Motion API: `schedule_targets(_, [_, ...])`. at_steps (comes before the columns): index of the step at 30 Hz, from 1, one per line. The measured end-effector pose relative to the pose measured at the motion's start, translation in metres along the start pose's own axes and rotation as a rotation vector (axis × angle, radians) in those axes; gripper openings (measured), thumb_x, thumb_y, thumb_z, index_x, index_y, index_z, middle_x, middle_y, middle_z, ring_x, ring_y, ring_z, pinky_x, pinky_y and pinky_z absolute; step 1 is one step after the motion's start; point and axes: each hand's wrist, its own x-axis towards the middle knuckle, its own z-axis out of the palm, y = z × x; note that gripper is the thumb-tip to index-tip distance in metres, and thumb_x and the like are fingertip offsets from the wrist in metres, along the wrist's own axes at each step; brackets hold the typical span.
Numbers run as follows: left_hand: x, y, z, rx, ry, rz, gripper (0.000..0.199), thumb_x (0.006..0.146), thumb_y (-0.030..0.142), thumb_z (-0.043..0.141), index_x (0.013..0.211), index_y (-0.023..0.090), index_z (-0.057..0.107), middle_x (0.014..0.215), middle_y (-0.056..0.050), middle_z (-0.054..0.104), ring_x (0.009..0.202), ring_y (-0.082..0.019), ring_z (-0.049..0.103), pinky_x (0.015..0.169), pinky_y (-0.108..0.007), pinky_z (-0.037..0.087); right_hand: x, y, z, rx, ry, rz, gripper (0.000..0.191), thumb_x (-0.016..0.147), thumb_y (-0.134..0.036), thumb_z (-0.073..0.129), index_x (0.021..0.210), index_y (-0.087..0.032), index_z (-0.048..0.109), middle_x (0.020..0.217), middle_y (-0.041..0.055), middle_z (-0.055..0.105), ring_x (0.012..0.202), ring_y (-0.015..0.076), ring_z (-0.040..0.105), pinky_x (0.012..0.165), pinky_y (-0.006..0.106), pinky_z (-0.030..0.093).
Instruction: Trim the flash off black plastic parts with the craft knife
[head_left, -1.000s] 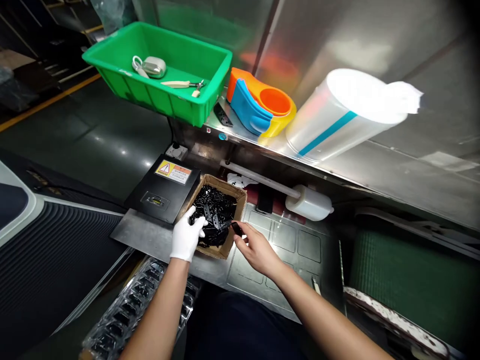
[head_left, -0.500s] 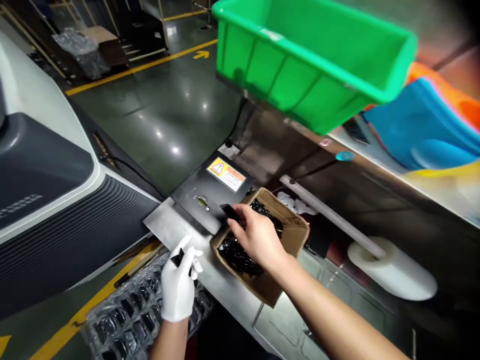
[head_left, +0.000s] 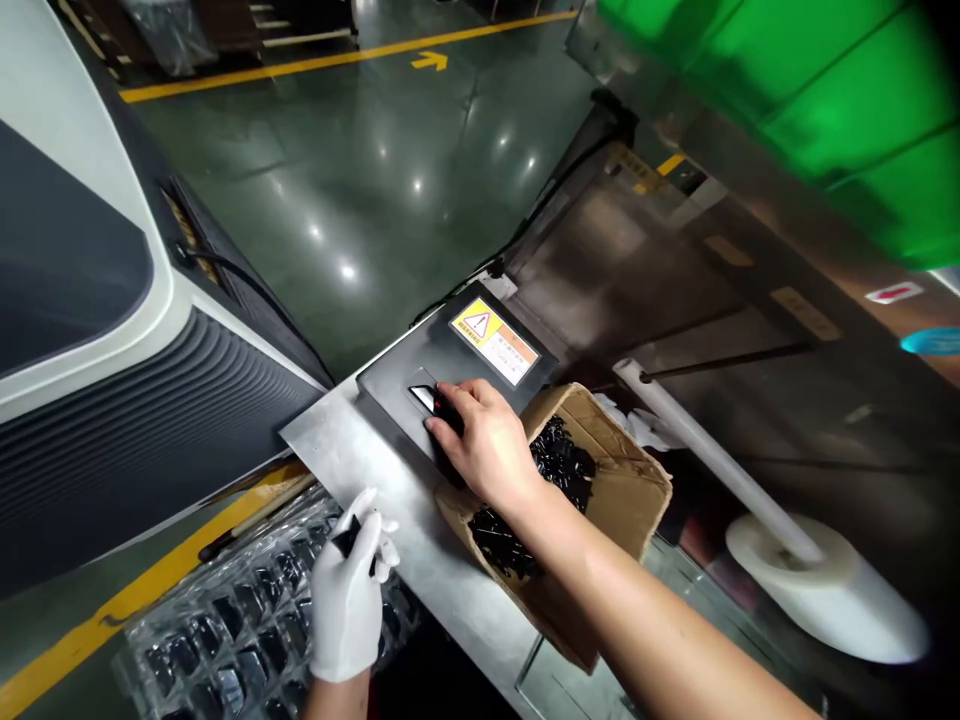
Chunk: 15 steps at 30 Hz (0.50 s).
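Note:
My bare right hand pinches a small black plastic part between thumb and fingers. It holds the part at the recess in the top of a black box-shaped device; whether the two touch cannot be told. My left hand, in a white glove, is closed around another black piece, partly hidden by the fingers. Under my right wrist stands an open cardboard box with many small shiny black pieces inside. Below my left hand lies a clear plastic tray with dark parts in its pockets.
A metal bench plate carries the device, which bears a warning label. At right are a pale rod with a white roll. A green bin overhangs the upper right. A large grey-white machine stands at left.
My right hand has moved from above the cardboard box to the device's recess with the black part. My left hand still grips its piece. The view has shifted, so the green bin shows less.

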Motion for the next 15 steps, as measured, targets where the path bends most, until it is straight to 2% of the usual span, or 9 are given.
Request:
schedule_targets(5, [0.012,-0.002,0.001,0.024,0.005,0.02,0.049,0.089,0.043,0.076,0.131,0.021,0.067,0.084,-0.003,0.068,0.062,-0.01,0.052,0.053,-0.021,0.045,-0.005,0.006,0.004,0.083,0.059,0.011,0.036,0.098,-0.036,0.064,0.128,-0.015,0.065,0.117,0.0128,0.064,0.106,0.027,0.064,0.099,0.043,0.056])
schedule_targets(8, [0.023,-0.005,0.0,0.102,0.022,0.085,0.045,0.087,0.039,0.076,0.128,0.021,0.069,0.091,-0.005,0.072,0.064,-0.012,0.057,0.056,-0.023,0.05,-0.005,0.008,0.007,0.12,0.098,0.017,0.03,0.098,-0.035,0.062,0.12,-0.014,0.064,0.112,0.012,0.063,0.104,0.0266,0.062,0.098,0.044,0.055])
schedule_targets(12, [0.041,0.001,0.001,0.231,0.063,0.188,0.028,0.074,0.031,0.083,0.099,0.019,0.078,0.113,-0.01,0.075,0.07,-0.016,0.066,0.058,-0.028,0.057,-0.006,0.008,0.009,0.176,0.1,0.035,0.028,0.098,-0.032,0.061,0.121,-0.015,0.062,0.112,0.0115,0.062,0.106,0.0264,0.06,0.097,0.044,0.055])
schedule_targets(15, [0.053,0.011,0.006,0.25,0.085,0.217,0.029,0.068,0.026,0.087,0.095,0.022,0.078,0.099,-0.009,0.078,0.078,-0.023,0.071,0.058,-0.03,0.058,-0.007,0.007,0.008,0.229,0.096,0.051,0.027,0.097,-0.029,0.063,0.121,-0.016,0.061,0.113,0.0111,0.062,0.106,0.0257,0.06,0.097,0.045,0.056])
